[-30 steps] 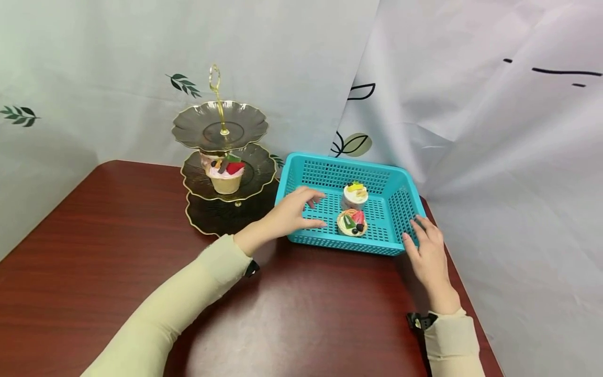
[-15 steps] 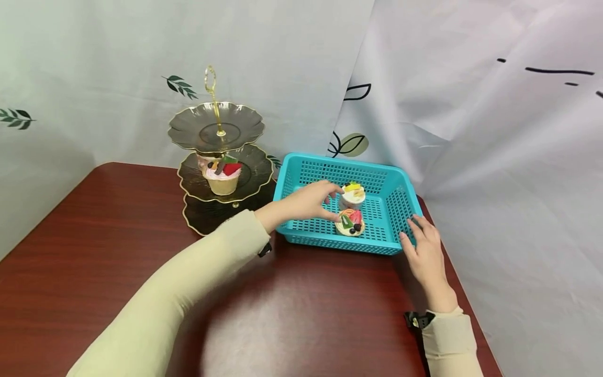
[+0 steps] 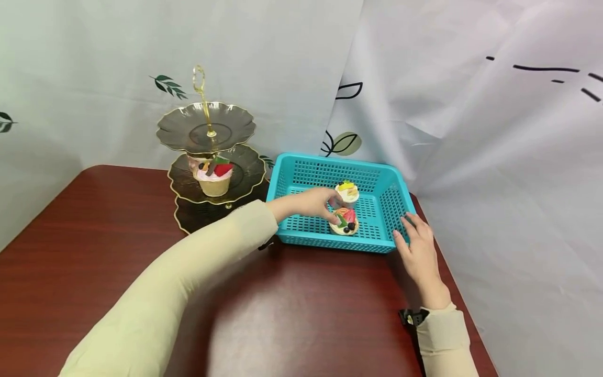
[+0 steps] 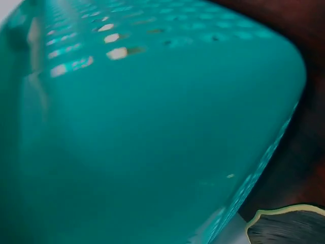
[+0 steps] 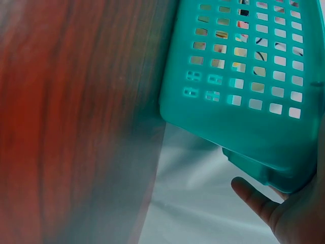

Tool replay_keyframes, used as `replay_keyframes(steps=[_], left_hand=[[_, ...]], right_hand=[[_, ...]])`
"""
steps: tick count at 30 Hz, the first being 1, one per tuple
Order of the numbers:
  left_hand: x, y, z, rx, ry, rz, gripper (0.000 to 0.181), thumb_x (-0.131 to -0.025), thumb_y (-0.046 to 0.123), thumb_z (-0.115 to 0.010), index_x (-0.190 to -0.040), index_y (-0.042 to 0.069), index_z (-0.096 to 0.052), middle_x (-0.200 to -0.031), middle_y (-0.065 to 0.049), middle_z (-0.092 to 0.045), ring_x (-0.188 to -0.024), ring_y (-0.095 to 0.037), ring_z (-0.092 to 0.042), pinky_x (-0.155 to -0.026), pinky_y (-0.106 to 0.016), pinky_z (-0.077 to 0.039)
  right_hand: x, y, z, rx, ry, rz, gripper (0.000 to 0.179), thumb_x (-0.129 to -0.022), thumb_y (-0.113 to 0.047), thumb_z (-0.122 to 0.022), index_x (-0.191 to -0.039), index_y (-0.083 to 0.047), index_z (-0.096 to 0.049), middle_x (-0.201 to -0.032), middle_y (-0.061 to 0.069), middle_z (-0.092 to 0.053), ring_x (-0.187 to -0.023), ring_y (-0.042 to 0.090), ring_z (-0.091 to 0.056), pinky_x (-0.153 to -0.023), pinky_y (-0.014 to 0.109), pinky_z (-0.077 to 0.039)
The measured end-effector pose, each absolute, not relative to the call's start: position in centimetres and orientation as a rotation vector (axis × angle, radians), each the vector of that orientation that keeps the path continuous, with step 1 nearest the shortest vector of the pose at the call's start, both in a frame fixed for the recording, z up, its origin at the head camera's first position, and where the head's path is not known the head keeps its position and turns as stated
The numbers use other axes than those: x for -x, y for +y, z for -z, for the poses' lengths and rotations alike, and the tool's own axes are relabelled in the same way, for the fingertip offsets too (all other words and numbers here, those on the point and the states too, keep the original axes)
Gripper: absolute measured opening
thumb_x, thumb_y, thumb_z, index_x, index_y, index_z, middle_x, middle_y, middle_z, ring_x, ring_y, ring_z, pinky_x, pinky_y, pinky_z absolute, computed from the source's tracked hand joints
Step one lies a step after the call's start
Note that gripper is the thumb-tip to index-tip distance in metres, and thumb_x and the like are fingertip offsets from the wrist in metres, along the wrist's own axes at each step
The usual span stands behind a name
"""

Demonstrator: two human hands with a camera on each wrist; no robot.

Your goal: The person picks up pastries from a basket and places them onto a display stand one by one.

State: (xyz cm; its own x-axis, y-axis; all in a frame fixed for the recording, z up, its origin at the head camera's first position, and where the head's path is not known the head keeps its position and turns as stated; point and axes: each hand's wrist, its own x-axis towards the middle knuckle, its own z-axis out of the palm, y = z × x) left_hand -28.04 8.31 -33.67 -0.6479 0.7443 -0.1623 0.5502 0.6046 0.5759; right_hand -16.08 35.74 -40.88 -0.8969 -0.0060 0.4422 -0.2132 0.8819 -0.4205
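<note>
A fruit tart point(image 3: 346, 228) with strawberry, kiwi and dark berries stands in the turquoise plastic basket point(image 3: 339, 243). My left hand point(image 3: 313, 203) reaches over the basket's left side, thumb against the tart's near-left edge and fingers curled behind it. Just beyond is a white-cream cupcake point(image 3: 347, 193) topped with yellow fruit. Neither dessert shows in the left wrist view, which is filled by the basket wall point(image 4: 167, 127). At the basket's right end my right hand point(image 3: 421, 251) rests its loose fingers by the rim; in the right wrist view the thumb point(image 5: 254, 201) stands apart from the basket.
To the left of the basket stands a tiered dark stand point(image 3: 207, 128) with gold edges and a ring handle. Its middle tier carries a pink-cream cupcake point(image 3: 214, 183) with another behind it. A white patterned curtain point(image 3: 282, 78) hangs behind the reddish-brown table point(image 3: 292, 314).
My left hand has moved right, further into the basket, and its fingers have closed in around the fruit tart. The right hand has stayed by the basket's right end. The head view has turned slightly right.
</note>
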Motion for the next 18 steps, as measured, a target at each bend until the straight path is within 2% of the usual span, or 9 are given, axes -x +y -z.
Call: replay_keyframes(steps=[4,10,18], left_hand=[[28.4,8.9,34.5,-1.029,2.414,-0.631,0.067,-0.085,0.028,-0.074,-0.140,0.004,-0.045,-0.134,-0.012,-0.055,-0.121,-0.023,-0.053,-0.097,-0.036,-0.047],[28.8,9.4,35.6,-1.065,2.424,-0.561,0.071,-0.083,0.024,-0.076,-0.142,0.004,-0.043,-0.139,-0.012,-0.052,-0.126,-0.024,-0.051,-0.102,-0.037,-0.045],[29.6,10.5,36.7,-1.121,2.441,-0.491,0.078,-0.080,0.026,-0.078,-0.145,0.007,-0.038,-0.145,-0.010,-0.046,-0.134,-0.024,-0.042,-0.112,-0.038,-0.036]], right_hand=[[16.1,35.7,40.9,-0.158,-2.616,-0.650,0.050,-0.097,-0.024,-0.051,-0.135,0.009,-0.048,-0.147,0.023,-0.038,-0.137,0.044,-0.028,-0.106,0.060,-0.028],[16.0,35.6,41.1,-0.149,-2.614,-0.656,0.050,-0.097,-0.024,-0.051,-0.136,0.008,-0.048,-0.147,0.022,-0.038,-0.137,0.043,-0.028,-0.106,0.060,-0.028],[16.3,35.5,40.9,-0.141,-2.614,-0.640,0.051,-0.098,-0.026,-0.051,-0.136,0.007,-0.048,-0.147,0.022,-0.039,-0.137,0.043,-0.028,-0.107,0.060,-0.028]])
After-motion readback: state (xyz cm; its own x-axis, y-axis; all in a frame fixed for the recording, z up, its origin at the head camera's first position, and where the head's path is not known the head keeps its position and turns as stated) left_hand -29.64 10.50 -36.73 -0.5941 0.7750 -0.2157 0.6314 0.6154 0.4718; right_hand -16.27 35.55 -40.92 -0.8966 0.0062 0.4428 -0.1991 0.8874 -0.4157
